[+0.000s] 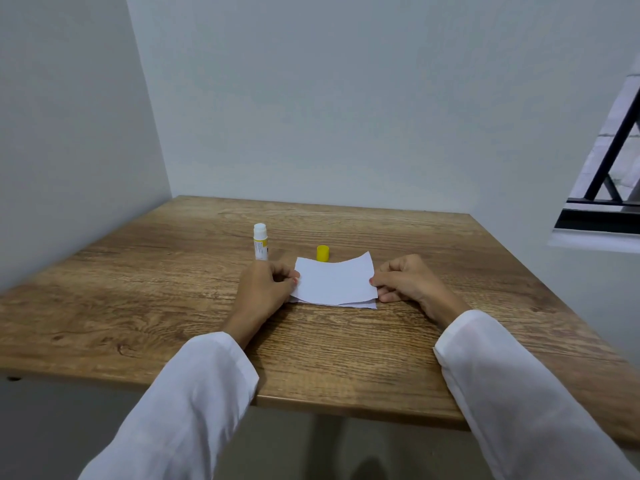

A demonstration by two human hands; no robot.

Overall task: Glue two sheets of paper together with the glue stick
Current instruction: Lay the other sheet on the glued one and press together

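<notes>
A small white sheet of paper point(334, 282) is held just above a second white sheet point(360, 304), whose edge shows below it on the wooden table point(173, 292). My left hand point(265, 289) pinches the top sheet's left edge. My right hand point(407, 282) pinches its right edge. The top sheet sags in the middle and its far corners curl up. An uncapped glue stick point(260, 242) stands upright just behind my left hand. Its yellow cap point(322, 253) stands behind the paper.
The table sits in a corner, with white walls at the left and back. A window with a dark frame point(602, 188) is at the right. Bare wood surrounds the paper on all sides.
</notes>
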